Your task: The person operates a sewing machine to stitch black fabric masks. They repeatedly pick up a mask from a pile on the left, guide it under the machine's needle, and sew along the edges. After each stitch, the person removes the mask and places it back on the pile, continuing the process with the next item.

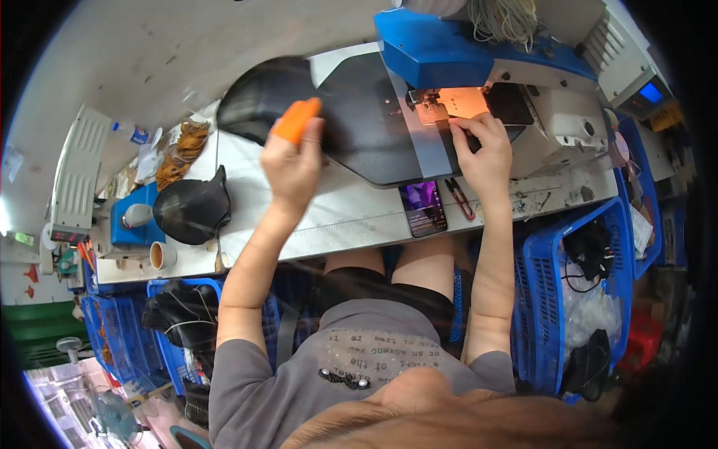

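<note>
- In the head view we see the left hand [293, 161], an orange cot on one raised finger, its other fingers curled together on the black fabric piece [351, 120] lying on the sewing table [329, 217].
- Our right hand [485, 146] presses the same piece flat, fingers together, just beside the sewing machine [479, 56].
- The blue basket [542, 284] on the right holds black pieces and clear bags.
- The left blue basket [161, 288] holds dark pieces.

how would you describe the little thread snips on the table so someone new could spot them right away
Start at the blue sewing machine at the far side of the white table. Just below the right hand, near the table's front edge, lies a phone with a lit screen. The thread snips lie right of it: small, thin, with red handles, the only red tool there.
</note>
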The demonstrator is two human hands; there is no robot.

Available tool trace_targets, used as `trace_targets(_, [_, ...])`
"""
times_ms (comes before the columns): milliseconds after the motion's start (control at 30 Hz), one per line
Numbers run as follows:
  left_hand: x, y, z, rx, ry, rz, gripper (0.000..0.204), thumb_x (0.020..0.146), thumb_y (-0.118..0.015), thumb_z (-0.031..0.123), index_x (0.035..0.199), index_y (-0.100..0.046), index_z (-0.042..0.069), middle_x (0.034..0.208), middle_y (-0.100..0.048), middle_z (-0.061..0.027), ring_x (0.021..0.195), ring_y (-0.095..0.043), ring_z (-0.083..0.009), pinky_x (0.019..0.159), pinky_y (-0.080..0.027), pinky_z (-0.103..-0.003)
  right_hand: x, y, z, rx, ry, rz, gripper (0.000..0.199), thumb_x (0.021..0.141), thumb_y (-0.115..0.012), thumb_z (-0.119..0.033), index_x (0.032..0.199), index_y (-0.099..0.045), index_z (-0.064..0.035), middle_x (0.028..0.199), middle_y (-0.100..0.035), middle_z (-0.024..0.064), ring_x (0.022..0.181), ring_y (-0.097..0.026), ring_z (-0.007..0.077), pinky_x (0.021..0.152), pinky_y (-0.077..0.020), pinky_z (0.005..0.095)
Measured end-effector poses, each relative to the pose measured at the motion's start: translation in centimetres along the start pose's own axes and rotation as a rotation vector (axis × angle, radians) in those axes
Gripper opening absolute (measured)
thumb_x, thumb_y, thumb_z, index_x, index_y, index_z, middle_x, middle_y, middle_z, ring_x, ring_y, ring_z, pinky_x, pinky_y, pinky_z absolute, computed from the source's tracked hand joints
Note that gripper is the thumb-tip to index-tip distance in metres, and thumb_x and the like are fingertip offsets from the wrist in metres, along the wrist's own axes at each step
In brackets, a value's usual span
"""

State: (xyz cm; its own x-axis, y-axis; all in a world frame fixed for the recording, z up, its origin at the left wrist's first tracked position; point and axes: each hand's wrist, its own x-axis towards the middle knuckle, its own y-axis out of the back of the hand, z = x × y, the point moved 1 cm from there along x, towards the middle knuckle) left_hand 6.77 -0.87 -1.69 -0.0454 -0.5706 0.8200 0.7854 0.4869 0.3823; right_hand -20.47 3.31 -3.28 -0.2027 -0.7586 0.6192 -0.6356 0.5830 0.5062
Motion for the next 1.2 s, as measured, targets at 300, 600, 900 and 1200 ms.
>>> trace_targets(300, [0.7,-2.8,4.2,0.044,-0.214,-0.792,0.033,0.087,-0.06,0.008,0.119,-0.065,0.002,0.114,-0.068,-0.016,0.091,-0.065,-0.0324,0.088,-0.052,-0.042,0.3,1.1,-2.2,-0.016,-0.002,-0.131,0.016,0.079,-0.075,-0.018,0.089,-0.076,-0.0053,0.084,-0.064,0.0082,0.087,-0.058,0.0267,0.079,-0.0463,0.0377])
trace_targets(600, [1.7,-4.5,3.5,0.02,-0.366,-0.766,0.035,0.088,-0.059,0.006,0.123,-0.06,0.0,0.125,-0.061,-0.0174,0.108,-0.058,-0.0353,0.098,-0.045,-0.042,1.2,-1.0,-2.4,-0.207,-0.002,-0.142,0.028,0.076,-0.078,-0.031,0.092,-0.075,-0.009,0.083,-0.063,0.0093,0.087,-0.059,0.0292,0.082,-0.0423,0.0412])
trace_targets(900, [2.5,-5.6,2.5,0.044,-0.364,-0.772,0.033,0.091,-0.056,0.008,0.123,-0.06,-0.001,0.129,-0.059,-0.0182,0.114,-0.055,-0.0356,0.108,-0.037,-0.045,2.2,-2.3,-1.8,-0.251,-0.095,-0.196,0.031,0.08,-0.074,-0.035,0.095,-0.074,-0.0079,0.093,-0.07,0.0113,0.094,-0.063,0.0285,0.085,-0.0443,0.041])
trace_targets(1200, [3.6,-6.1,1.6,0.008,-0.358,-0.845,0.036,0.092,-0.056,0.011,0.127,-0.061,0.003,0.129,-0.059,-0.0173,0.113,-0.054,-0.0349,0.113,-0.034,-0.046,2.0,-2.4,-1.5,-0.187,-0.075,-0.161,0.027,0.08,-0.073,-0.032,0.096,-0.075,-0.0103,0.093,-0.07,0.0096,0.095,-0.062,0.0279,0.088,-0.0431,0.0406])
